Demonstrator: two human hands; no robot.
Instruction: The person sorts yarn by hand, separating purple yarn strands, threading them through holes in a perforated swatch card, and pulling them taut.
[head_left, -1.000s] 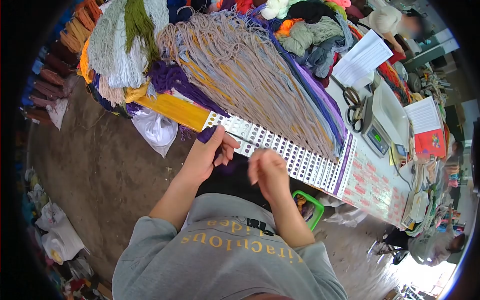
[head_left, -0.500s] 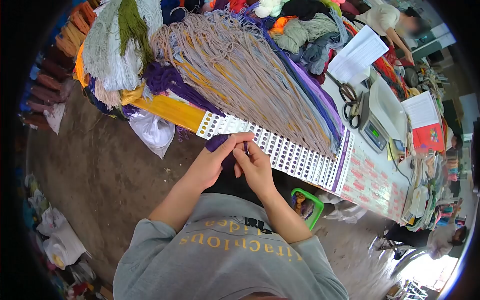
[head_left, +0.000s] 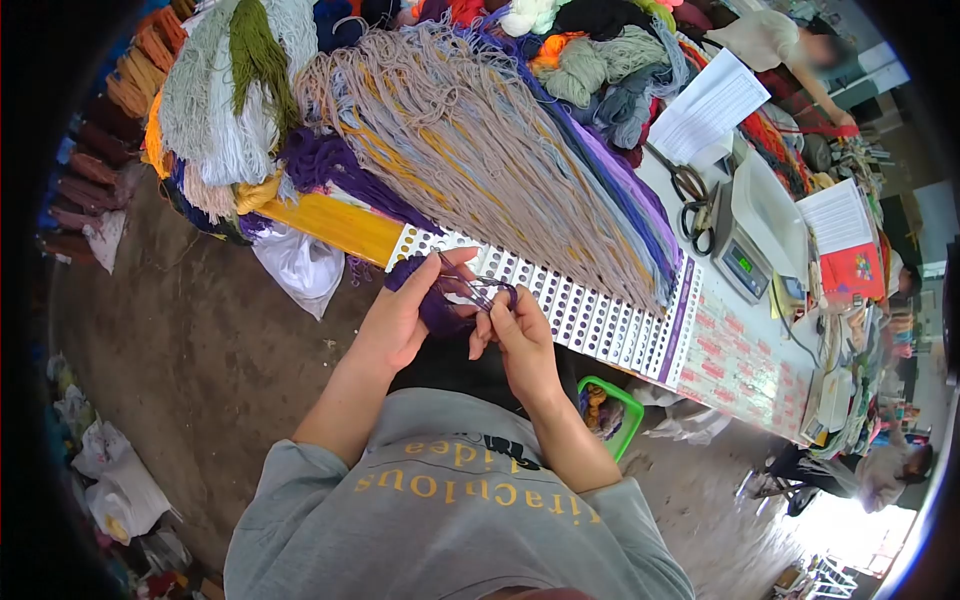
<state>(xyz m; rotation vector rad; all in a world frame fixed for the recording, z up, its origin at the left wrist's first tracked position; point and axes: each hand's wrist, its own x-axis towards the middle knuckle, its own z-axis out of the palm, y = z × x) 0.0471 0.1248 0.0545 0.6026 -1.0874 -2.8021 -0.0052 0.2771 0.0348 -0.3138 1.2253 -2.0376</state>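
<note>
Purple yarn [head_left: 436, 308] is bunched in my left hand [head_left: 400, 312], its fingers bent around the bundle and the thumb on top. My right hand [head_left: 521, 335] pinches a purple loop beside it, and strands stretch between the two hands. Just beyond my hands lies a white card strip with rows of holes [head_left: 590, 322] along the table edge. Long greyish-beige yarn strands mixed with yellow and blue [head_left: 480, 160] fan out over the table and end at the strip. Dark purple yarn [head_left: 330, 165] lies at their left.
A digital scale [head_left: 742, 250], black scissors [head_left: 697, 215] and printed sheets [head_left: 708, 105] are on the right. A green basket [head_left: 628, 425] stands below the table edge. White plastic bags [head_left: 303, 270] hang at the left. A co-worker [head_left: 765, 42] is at the upper right; another person sits at the lower right.
My hands came together, then moved slightly apart with purple strands spread between them. The co-worker at the upper right has stretched an arm outward.
</note>
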